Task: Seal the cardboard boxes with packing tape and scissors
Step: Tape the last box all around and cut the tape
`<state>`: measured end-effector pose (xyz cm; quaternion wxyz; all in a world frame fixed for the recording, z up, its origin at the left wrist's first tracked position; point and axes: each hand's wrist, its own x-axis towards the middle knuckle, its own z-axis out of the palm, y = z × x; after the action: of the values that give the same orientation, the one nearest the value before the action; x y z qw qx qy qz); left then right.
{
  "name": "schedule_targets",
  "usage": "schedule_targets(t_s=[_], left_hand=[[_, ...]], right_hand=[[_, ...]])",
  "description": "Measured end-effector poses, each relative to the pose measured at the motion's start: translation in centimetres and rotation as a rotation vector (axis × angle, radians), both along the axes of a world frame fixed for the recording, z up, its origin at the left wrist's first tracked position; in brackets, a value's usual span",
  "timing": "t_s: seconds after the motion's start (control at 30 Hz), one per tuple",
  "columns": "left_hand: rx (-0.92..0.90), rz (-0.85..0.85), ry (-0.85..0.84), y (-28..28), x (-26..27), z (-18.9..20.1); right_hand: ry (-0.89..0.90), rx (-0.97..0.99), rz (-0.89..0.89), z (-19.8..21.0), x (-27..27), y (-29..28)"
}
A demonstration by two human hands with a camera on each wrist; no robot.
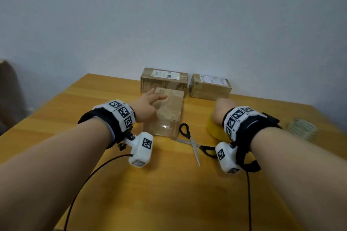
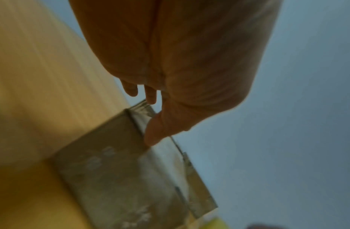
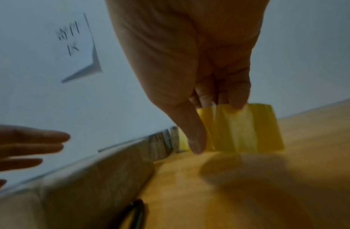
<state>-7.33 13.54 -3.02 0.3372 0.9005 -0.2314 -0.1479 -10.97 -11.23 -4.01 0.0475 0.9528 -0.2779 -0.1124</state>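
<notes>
From the head view, my left hand point(image 1: 148, 106) reached over the near box point(image 1: 166, 111), fingers straight and spread, lying across its left top edge; whether they pressed down I could not tell. That box stood on the table point(image 1: 169, 189), its top glossy with tape. My right hand point(image 1: 222, 111) was to the right of it, down on the yellow tape roll point(image 1: 216, 130), its fingers hidden from above. The scissors point(image 1: 193, 142) lay blades apart on the table between my two wrists, just beside the box's near right corner. Two more boxes stood at the wall: a back box point(image 1: 164, 79) right behind the near one, and a right box point(image 1: 210, 85) beside it. A clear roll point(image 1: 303, 127) sat blurred at the far right.

From the left wrist, my left hand point(image 2: 180, 65) hung open above the box point(image 2: 119, 170), thumb pointing down at its top edge, fingertips past the far corner.

From the right wrist, my right hand point(image 3: 191, 62) had its fingers curled over the tape roll point(image 3: 246, 130), thumb down its near side, gripping it where it stood on the table. The box point(image 3: 91, 182) lay to the left, my open left hand point(image 3: 26, 148) above it.
</notes>
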Motion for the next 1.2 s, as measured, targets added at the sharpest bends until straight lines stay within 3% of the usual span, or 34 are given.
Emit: schedule_targets(t_s=[0.1, 0.17, 0.27, 0.53, 0.67, 0.83, 0.97, 1.07, 1.13, 1.2], left_hand=[[-0.036, -0.034, 0.051, -0.2, 1.1, -0.4], [0.001, -0.079, 0.069, -0.1, 1.6, -1.1], [0.062, -0.092, 0.003, 0.2, 1.8, -2.2], [0.165, -0.123, -0.132, 0.5, 2.5, -2.3], [0.304, -0.15, -0.267, 0.5, 2.3, -2.7], [0.279, -0.121, -0.307, 0.4, 2.3, -2.9], [0.242, -0.082, -0.316, 0.8, 1.9, -2.5], [0.32, -0.11, -0.389, 0.9, 1.8, -1.9], [0.398, -0.107, -0.362, 0.9, 2.0, -1.7], [0.34, -0.077, -0.232, 0.7, 2.2, -2.0]], right_hand=[[-0.231, 0.261, 0.24, 1.5, -0.3, 4.1], [-0.187, 0.435, 0.353, 1.7, -0.6, 7.3], [-0.158, 0.486, 0.38, 0.7, -0.3, 9.4], [-0.16, 0.453, 0.44, -0.1, 0.6, 8.8], [-0.15, 0.411, 0.465, -0.4, 1.1, 8.8], [-0.123, 0.333, 0.444, -0.7, 1.2, 9.4], [0.01, 0.298, 0.5, 0.3, 1.1, 9.5], [0.137, 0.36, 0.434, 3.2, 1.6, 9.5], [0.051, 0.32, 0.379, 4.3, 1.8, 10.2], [-0.091, 0.283, 0.352, 4.0, 2.1, 11.1]])
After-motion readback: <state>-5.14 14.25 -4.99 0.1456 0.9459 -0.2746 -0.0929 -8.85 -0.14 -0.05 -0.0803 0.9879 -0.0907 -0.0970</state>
